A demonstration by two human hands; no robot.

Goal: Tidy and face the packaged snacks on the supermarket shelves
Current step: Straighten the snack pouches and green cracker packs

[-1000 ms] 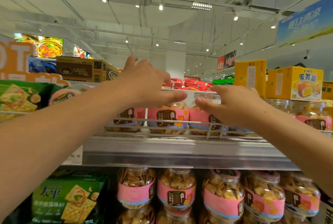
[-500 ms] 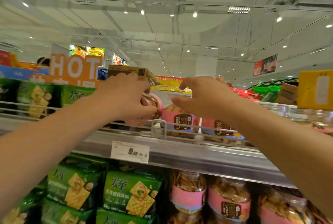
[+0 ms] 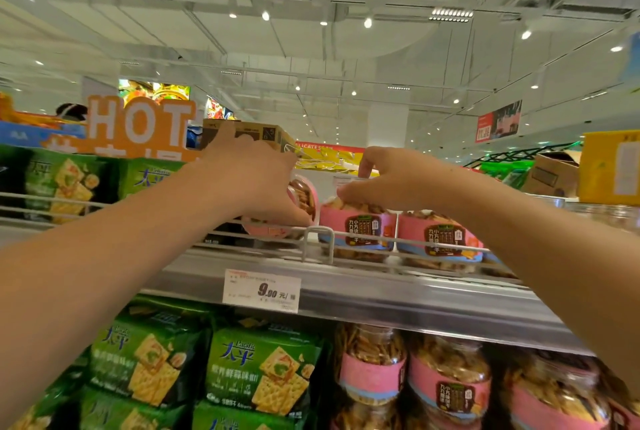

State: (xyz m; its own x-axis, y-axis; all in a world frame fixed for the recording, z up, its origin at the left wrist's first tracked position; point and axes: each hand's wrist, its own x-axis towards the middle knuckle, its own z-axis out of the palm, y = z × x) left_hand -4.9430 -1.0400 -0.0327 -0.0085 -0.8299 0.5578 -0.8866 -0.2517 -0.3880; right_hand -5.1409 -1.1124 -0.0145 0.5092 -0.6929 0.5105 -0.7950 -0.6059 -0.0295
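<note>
Pink-banded tipped jar point(image 3: 298, 202) on top shelf point(image 3: 398, 294) | left hand point(image 3: 252, 183) grips it | right hand point(image 3: 391, 180) pinches next jar point(image 3: 356, 228) | step: standing jars up | next: turn label forward.

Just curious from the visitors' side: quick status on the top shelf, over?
Left hand grips a tilted pink-label cracker jar. Right hand fingers on the neighbouring upright jar. Wire shelf rail runs in front.

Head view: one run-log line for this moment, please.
stage: facing top shelf | left hand: grips tilted pink-label jar | right hand: fingers on upright jar | labels front: two jars
</note>
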